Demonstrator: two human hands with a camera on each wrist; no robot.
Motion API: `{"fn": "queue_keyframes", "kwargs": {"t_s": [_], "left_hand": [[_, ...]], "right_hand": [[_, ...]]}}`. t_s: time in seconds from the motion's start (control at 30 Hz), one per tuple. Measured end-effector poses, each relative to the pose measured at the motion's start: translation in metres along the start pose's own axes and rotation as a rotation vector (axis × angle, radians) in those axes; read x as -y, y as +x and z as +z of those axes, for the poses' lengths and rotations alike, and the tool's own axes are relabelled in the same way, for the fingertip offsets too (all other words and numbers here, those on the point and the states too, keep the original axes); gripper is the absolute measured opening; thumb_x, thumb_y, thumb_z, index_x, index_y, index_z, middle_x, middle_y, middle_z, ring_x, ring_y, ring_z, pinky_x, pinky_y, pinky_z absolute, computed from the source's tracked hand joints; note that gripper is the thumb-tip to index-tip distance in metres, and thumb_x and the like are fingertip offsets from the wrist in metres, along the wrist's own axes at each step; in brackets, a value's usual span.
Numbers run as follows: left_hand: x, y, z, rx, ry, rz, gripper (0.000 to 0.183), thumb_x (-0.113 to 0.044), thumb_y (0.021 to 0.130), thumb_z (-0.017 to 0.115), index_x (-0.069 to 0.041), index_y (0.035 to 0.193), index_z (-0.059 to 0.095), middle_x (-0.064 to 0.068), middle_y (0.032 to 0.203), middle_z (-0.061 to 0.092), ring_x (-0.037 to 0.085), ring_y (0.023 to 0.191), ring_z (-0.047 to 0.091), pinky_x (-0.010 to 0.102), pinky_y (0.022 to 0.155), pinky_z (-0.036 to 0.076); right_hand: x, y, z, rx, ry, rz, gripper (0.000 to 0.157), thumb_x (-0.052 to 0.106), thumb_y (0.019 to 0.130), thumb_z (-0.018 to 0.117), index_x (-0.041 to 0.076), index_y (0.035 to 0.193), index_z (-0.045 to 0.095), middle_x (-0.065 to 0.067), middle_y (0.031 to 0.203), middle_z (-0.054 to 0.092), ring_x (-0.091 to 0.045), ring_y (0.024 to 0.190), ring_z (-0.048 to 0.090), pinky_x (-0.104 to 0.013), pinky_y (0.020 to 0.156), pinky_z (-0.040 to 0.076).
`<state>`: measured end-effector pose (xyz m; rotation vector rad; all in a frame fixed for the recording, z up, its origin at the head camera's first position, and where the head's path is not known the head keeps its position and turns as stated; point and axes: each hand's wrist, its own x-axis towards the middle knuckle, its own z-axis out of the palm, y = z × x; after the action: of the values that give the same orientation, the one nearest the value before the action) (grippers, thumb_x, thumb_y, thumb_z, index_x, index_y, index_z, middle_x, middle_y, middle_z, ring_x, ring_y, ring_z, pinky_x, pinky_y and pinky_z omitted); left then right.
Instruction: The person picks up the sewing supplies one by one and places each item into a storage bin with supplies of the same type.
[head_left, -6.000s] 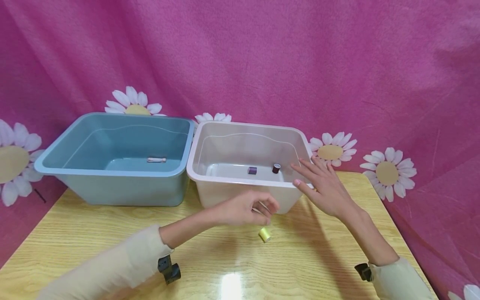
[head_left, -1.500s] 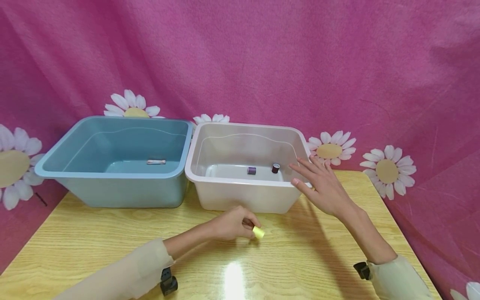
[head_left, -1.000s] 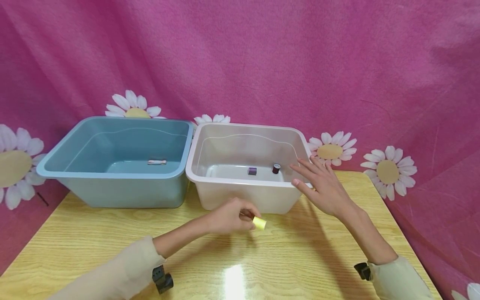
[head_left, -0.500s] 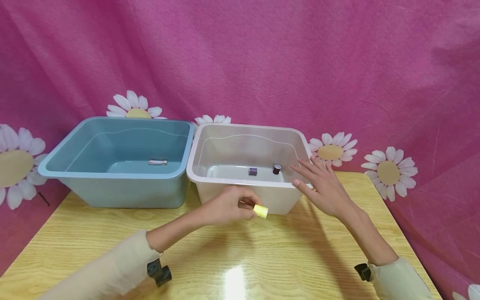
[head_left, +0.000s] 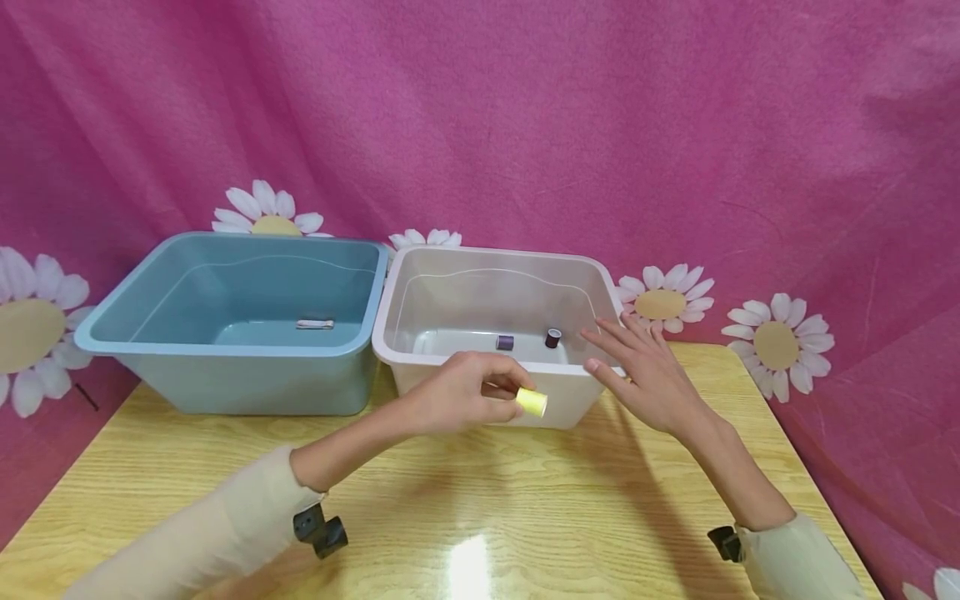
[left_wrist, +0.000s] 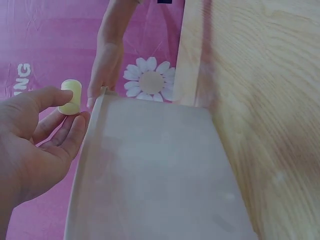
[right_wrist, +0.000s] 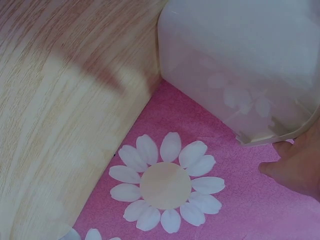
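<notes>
A yellow thread spool (head_left: pixel 532 402) is pinched between the thumb and fingers of my left hand (head_left: pixel 472 393), raised in front of the beige tub's front wall. The left wrist view shows the same spool (left_wrist: pixel 73 97) at my fingertips, beside the tub's rim. My right hand (head_left: pixel 651 375) lies with fingers spread over the right front corner of the beige tub (head_left: pixel 465 362); in the right wrist view only part of this hand (right_wrist: pixel 300 165) shows at the rim. Inside that tub, a purple thread spool (head_left: pixel 505 342) and a dark maroon spool (head_left: pixel 552 337) rest on the floor.
Left of the beige tub stands a blue-grey tub (head_left: pixel 247 350) with a small pale, elongated item (head_left: pixel 315 324) on its floor. Both stand on a wood-grain table (head_left: pixel 570 517). Behind hangs a pink cloth (head_left: pixel 480 125) printed with daisies.
The yellow spool lay on the table; my left hand has picked it up and lifted it toward the beige tub's front rim. My right hand has stayed at the tub's corner.
</notes>
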<state>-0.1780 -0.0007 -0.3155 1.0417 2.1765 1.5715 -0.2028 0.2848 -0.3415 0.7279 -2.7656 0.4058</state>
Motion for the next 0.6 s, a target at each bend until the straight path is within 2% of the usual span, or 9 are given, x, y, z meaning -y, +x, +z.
{"fn": "queue_keyframes", "kwargs": {"t_s": [0.37,0.6], "left_hand": [[-0.009,0.006,-0.011,-0.031,0.05,0.067,0.019,0.0,0.079,0.068,-0.005,0.097,0.064,0.002,0.092,0.064,0.01,0.087,0.062,0.022,0.081,0.048],[-0.011,0.011,-0.016,-0.032,0.041,0.067,0.02,0.0,0.079,0.067,-0.005,0.098,0.064,0.002,0.094,0.064,0.011,0.088,0.061,0.023,0.081,0.048]], "right_hand": [[0.0,0.0,0.0,0.003,0.007,-0.001,0.049,0.046,0.093,0.045,0.023,0.136,0.046,-0.007,0.143,0.036,-0.032,0.136,0.013,-0.058,0.105,0.005],[-0.002,0.0,0.001,0.003,0.003,-0.002,0.049,0.046,0.093,0.044,0.023,0.136,0.046,-0.006,0.144,0.035,-0.032,0.136,0.013,-0.059,0.104,0.006]]}}
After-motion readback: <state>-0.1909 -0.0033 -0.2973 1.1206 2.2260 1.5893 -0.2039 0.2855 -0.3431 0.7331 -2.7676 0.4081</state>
